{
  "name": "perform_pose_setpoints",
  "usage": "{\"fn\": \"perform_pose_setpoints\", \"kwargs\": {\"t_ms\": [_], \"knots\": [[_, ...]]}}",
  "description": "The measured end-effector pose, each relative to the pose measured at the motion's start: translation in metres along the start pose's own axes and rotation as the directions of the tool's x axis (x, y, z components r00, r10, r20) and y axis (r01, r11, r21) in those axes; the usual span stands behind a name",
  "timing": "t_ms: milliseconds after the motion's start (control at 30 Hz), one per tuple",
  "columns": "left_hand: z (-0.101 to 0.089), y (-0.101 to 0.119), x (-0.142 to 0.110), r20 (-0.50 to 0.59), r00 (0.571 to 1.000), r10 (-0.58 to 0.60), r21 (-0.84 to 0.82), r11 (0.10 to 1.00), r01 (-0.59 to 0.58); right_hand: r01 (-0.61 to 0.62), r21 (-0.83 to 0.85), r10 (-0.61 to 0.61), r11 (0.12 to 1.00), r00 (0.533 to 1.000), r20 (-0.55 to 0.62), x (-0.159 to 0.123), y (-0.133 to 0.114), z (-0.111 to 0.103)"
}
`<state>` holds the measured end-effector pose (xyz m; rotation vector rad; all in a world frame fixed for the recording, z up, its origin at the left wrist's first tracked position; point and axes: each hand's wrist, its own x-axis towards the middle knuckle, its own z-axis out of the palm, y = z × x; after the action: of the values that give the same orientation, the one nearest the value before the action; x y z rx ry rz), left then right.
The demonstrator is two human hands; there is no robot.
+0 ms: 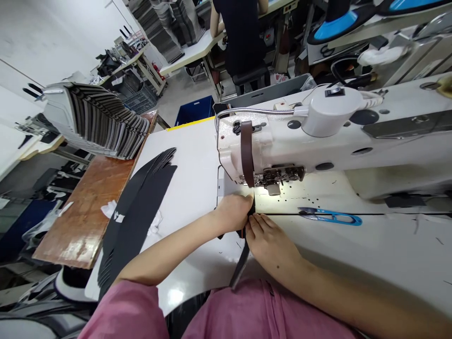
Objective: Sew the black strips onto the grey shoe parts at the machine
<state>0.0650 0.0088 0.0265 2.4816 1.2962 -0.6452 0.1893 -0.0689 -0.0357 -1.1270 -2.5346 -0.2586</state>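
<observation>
Two bare hands flank a dark strip (241, 267) running lengthwise from the sewing machine (328, 153) towards the lap, the curled left hand (233, 214) nearer the needle area, the right hand's (275, 247) fingers together, any pinch hidden.

The hands (250, 223) hide most of the dark strip (240, 264). The far person (242, 35) has the head cut off, it seems.

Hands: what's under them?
Dark material shows between the left hand and right hand; a dark strip trails toward the pink shirt. Whatever lies directly beneath either palm is covered, can't tell.
</observation>
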Motion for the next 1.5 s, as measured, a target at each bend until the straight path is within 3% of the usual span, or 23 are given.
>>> {"fn": "perform_pose_setpoints", "kwargs": {"t_ms": [367, 633, 833, 1133, 1333, 1500], "knots": [[0.005, 0.0, -0.003, -0.017, 0.999, 0.035, -0.07, 0.997, -0.037, 0.009, 0.039, -0.012, 0.999, 0.997, 0.073, -0.001, 0.007, 0.011], [0.009, 0.002, -0.007, -0.022, 0.999, 0.038, -0.039, 0.998, -0.039, 0.008, 0.007, -0.008, 1.0, 1.0, 0.013, -0.001, 0.011, 0.02], [0.019, 0.0, -0.009, -0.131, 0.991, -0.014, -0.001, 1.0, 0.014, 0.027, -0.004, -0.027, 1.0, 0.999, 0.019, -0.001, 0.016, 0.029], [0.039, -0.014, 0.009, -0.342, 0.94, 0.001, 0.044, 0.999, 0.014, 0.022, -0.066, -0.028, 0.998, 0.996, -0.087, 0.001, 0.014, 0.035], [0.045, -0.027, 0.023, -0.39, 0.919, 0.064, 0.07, 0.997, -0.039, 0.014, -0.076, -0.023, 0.997, 0.993, -0.119, 0.002, 0.014, 0.043], [0.041, -0.036, 0.035, -0.379, 0.923, 0.07, 0.115, 0.993, -0.028, 0.001, -0.02, -0.002, 1.0, 0.999, -0.05, 0.008, 0.017, 0.05]]}}
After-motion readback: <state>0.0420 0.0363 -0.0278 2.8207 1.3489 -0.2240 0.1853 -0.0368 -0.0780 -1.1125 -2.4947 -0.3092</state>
